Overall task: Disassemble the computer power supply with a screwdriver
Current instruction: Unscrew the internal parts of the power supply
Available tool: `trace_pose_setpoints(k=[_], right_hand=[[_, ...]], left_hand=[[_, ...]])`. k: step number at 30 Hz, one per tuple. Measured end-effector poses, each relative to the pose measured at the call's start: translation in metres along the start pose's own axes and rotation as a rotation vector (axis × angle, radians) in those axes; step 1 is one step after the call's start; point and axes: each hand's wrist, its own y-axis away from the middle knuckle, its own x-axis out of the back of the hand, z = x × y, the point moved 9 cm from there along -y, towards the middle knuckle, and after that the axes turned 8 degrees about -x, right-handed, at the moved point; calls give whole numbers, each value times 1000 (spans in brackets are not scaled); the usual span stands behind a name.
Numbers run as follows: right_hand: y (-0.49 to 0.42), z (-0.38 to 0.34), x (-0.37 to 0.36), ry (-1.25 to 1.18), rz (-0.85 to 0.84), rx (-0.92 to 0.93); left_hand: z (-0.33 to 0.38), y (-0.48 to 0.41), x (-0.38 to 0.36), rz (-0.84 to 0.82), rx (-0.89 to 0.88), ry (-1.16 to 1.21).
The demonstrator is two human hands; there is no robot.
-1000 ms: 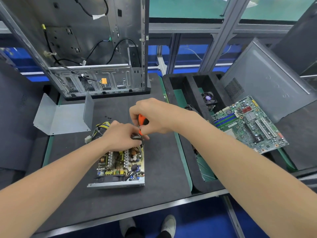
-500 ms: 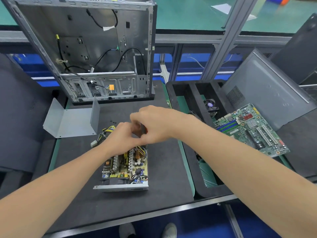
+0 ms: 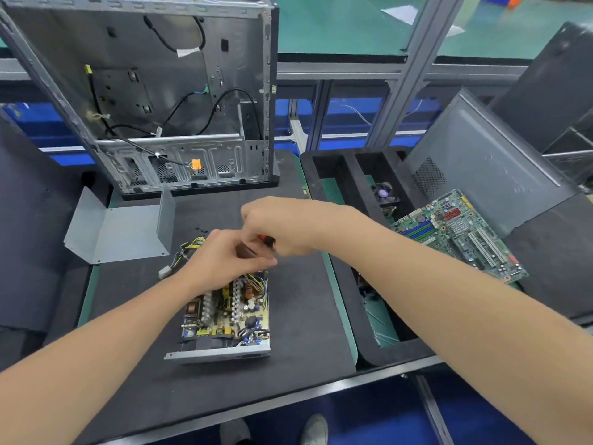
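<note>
Right hand (image 3: 285,227) barely shifted, apparently gripping the screwdriver (image 3: 267,240).

The single head view looks forward and steeply down, close over the black work mat (image 3: 298,316).

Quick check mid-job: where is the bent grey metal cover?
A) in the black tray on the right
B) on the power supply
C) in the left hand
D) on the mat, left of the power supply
D: the cover lies on the mat, left of the open power supply, in front of the computer case.
</note>
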Motion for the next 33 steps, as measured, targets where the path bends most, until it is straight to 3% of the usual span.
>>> trace_pose_setpoints(k=[7, 11, 14, 17, 20, 23, 26, 29, 33], right_hand=[[1, 2, 0, -96, 98, -11], [4, 15, 12, 62, 338, -436], [-3, 23, 1, -70, 250, -567], [-12, 24, -4, -180, 123, -472], [-12, 14, -5, -128, 3, -245], [-11, 1, -5, -41, -25, -2], [-12, -3, -7, -22, -28, 57], [-8, -3, -3, -29, 71, -51], [5, 11, 9, 80, 362, -510]], left_hand=[[-6, -2, 3, 36, 14, -51], [-10, -1, 0, 10, 47, -53], [-5, 2, 0, 26, 42, -53], [-1, 4, -3, 0, 30, -44], [-3, 4, -1, 6, 65, -78], [-5, 5, -3, 1, 86, -88], [-3, 7, -4, 4, 66, -105], [-3, 6, -2, 12, 61, -128], [0, 6, -2, 20, 50, -101]])
